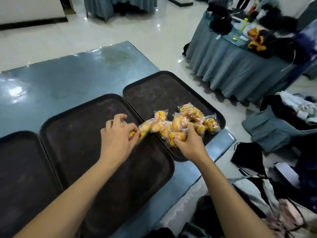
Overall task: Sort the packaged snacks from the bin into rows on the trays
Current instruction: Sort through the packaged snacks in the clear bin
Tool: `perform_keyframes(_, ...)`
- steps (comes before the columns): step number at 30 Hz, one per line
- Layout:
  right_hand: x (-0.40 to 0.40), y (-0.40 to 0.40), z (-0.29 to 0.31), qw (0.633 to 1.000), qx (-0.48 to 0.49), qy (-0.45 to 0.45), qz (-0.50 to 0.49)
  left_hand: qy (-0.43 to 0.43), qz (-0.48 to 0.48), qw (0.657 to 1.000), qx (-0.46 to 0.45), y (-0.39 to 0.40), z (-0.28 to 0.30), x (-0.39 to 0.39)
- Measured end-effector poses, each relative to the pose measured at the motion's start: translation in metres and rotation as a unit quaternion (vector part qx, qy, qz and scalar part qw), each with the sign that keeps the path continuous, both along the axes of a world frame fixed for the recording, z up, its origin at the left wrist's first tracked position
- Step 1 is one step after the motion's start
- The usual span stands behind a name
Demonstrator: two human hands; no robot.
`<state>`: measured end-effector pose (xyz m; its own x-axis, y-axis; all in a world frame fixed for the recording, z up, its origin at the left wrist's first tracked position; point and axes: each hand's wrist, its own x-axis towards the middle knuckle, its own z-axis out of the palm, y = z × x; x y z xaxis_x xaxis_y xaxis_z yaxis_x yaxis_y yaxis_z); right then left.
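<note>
Three dark brown trays lie side by side on a blue table: the left tray (18, 169), the middle tray (82, 134) and the right tray (163, 90). A heap of yellow snack packets (193, 119) in clear wrappers sits on the near part of the right tray. My left hand (118, 134) is over the middle tray's far right edge, its fingers curled round a yellow packet (132, 135). My right hand (188, 143) grips another packet (176, 137) at the near edge of the heap. No bin is in view.
The blue table (68, 78) stretches away beyond the trays. To the right stand a round table with a grey skirt (231, 66) carrying bags and bottles, a covered chair (274, 126) with clothes, and bags on the floor (248, 157).
</note>
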<state>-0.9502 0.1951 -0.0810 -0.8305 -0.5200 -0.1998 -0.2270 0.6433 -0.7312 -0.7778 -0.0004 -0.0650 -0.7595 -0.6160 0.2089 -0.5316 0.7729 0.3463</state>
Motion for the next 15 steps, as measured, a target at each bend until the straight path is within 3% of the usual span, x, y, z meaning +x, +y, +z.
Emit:
perform_keyframes(10, -0.179, 0.006, -0.012, 0.999, -0.033, 0.008, -0.041, 0.005, 0.034, 0.998, -0.045, 0.021, -0.021, -0.163)
perform_keyframes(15, -0.255, -0.001, -0.035, 0.998, 0.005, -0.032, -0.057, -0.002, 0.043, 0.998, -0.054, 0.031, -0.039, -0.233)
